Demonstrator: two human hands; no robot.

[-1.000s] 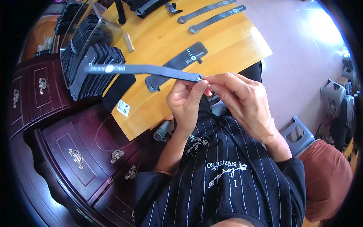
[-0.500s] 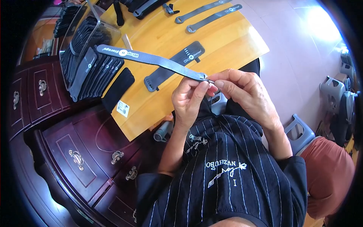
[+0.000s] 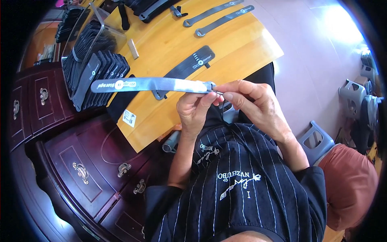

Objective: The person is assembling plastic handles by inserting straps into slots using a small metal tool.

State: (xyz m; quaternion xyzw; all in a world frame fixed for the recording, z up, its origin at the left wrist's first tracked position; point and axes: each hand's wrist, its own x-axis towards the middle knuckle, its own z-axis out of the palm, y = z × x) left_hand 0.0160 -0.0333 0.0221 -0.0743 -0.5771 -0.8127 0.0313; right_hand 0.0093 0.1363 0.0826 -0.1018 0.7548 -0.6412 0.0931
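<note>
A long grey storage strap (image 3: 161, 84) stretches out to the left over the table, held by its near end. My left hand (image 3: 192, 115) pinches that end between thumb and fingers. Close beside it, my right hand (image 3: 260, 105) has its thumb and forefinger closed on a small, thin metal piece (image 3: 219, 93) at the strap's end. The fingertips cover part of it, so its exact kind is unclear. Beneath the raised strap lies a wider dark strap bundle (image 3: 189, 66) on the wooden table (image 3: 238, 50).
Two grey straps (image 3: 225, 20) lie at the table's far side. Stacked dark straps (image 3: 105, 72) stand at the left by a clear plastic bin (image 3: 96, 40). A dark red drawer cabinet (image 3: 68, 149) fills the left. Grey stools (image 3: 316, 139) and a person's brown-clothed leg (image 3: 350, 185) are at right.
The raised strap has swung toward me and now lies nearly level across the view. Both hands have shifted slightly, keeping their pinches at the strap's end.
</note>
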